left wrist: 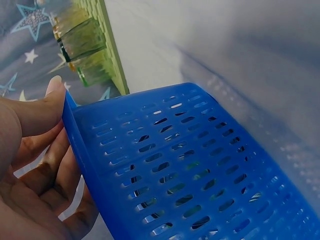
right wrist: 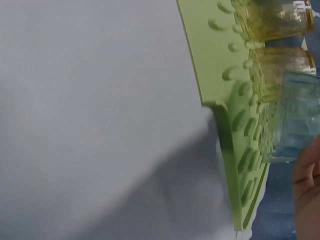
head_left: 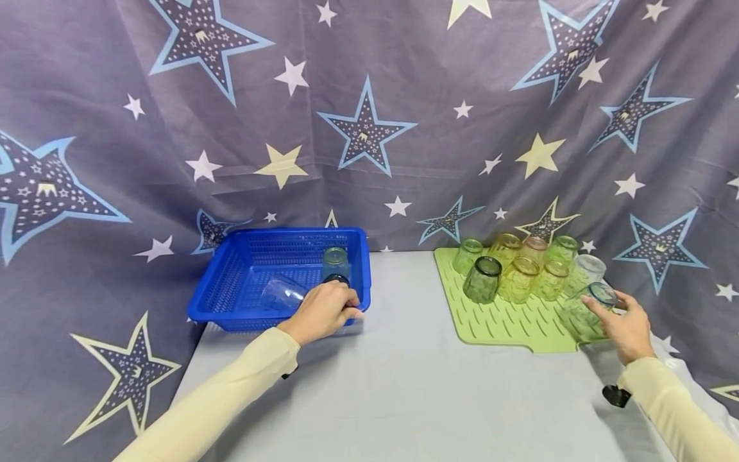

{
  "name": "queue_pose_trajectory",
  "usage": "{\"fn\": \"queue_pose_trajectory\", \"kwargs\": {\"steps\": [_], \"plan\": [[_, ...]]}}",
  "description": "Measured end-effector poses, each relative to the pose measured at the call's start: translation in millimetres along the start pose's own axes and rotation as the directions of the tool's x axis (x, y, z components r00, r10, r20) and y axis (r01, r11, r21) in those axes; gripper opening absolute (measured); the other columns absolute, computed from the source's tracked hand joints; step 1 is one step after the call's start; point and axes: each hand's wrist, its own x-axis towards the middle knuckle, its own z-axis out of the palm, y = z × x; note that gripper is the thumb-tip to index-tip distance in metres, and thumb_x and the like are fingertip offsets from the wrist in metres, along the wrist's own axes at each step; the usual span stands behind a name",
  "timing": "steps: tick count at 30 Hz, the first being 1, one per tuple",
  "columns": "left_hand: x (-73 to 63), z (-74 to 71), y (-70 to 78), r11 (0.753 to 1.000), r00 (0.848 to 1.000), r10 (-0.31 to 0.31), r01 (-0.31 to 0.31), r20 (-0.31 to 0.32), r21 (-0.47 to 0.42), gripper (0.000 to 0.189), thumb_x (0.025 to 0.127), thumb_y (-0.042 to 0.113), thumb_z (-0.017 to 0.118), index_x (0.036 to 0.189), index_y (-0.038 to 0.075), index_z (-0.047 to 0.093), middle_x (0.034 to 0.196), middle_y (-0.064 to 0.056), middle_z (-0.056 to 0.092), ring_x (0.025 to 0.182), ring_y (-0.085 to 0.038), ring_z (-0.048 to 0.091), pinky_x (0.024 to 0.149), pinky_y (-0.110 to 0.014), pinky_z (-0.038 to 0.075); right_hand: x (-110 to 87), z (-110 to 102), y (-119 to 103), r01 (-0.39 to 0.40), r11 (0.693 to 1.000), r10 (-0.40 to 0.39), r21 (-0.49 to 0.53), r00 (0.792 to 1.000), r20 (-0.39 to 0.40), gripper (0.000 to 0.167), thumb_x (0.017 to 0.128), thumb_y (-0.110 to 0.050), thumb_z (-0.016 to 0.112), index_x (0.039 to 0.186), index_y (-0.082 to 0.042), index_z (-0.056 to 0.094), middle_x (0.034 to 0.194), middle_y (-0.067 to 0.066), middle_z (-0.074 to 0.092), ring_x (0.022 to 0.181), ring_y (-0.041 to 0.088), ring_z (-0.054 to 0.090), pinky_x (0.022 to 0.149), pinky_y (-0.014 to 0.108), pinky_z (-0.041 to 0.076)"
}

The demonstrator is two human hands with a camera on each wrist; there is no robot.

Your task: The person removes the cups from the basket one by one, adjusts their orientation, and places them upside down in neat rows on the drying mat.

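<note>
My right hand (head_left: 628,324) grips a bluish clear glass (head_left: 579,314) upside down at the front right corner of the green drying mat (head_left: 491,326). In the right wrist view, this glass (right wrist: 300,117) has fingers along its side; whether it touches the mat I cannot tell. At the blue basket (head_left: 199,301), my left hand (head_left: 324,308) is over the front right rim. Its fingers (left wrist: 62,182) are loosely bent with no glass visible in them. Just behind that hand shows a dark glass (head_left: 336,278), mostly hidden. Inside the basket are a lying clear glass (head_left: 283,292) and a greenish glass (head_left: 335,260).
Several upturned glasses stand in rows on the mat, among them a dark green glass (head_left: 482,281) and a yellow glass (head_left: 518,282). A pale tabletop (head_left: 404,372) lies between basket and mat. Behind hangs a star-patterned curtain (head_left: 392,58).
</note>
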Motion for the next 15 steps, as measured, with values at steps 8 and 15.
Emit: {"fn": "queue_pose_trajectory", "kwargs": {"steps": [8, 15], "plan": [[0.3, 0.4, -1.4, 1.000, 1.000, 0.008, -0.008, -0.018, 0.006, 0.015, 0.089, 0.028, 0.082, 0.092, 0.013, 0.079, 0.087, 0.004, 0.072, 0.082, -0.014, 0.063, 0.074, -0.035, 0.056, 7.8, -4.6, 0.6, -0.038, 0.994, 0.033, -0.106, 0.998, -0.048, 0.099, 0.096, -0.051, 0.067, 0.160, 0.005, 0.018, 0.155, 0.039, 0.026, 0.139, 0.057, 0.027, 0.109, 0.066, 0.031], [1.9, 2.8, -2.6, 1.000, 1.000, -0.011, 0.011, -0.005, 0.004, 0.013, 0.090, 0.027, 0.082, 0.093, 0.015, 0.080, 0.088, 0.005, 0.072, 0.083, -0.013, 0.063, 0.075, -0.034, 0.055, 10.1, -15.7, 4.6, -0.039, 0.983, 0.032, -0.178, 0.999, -0.042, 0.099, 0.097, -0.053, 0.064, 0.159, 0.008, 0.018, 0.154, 0.040, 0.030, 0.138, 0.064, 0.019, 0.112, 0.071, 0.021]]}}
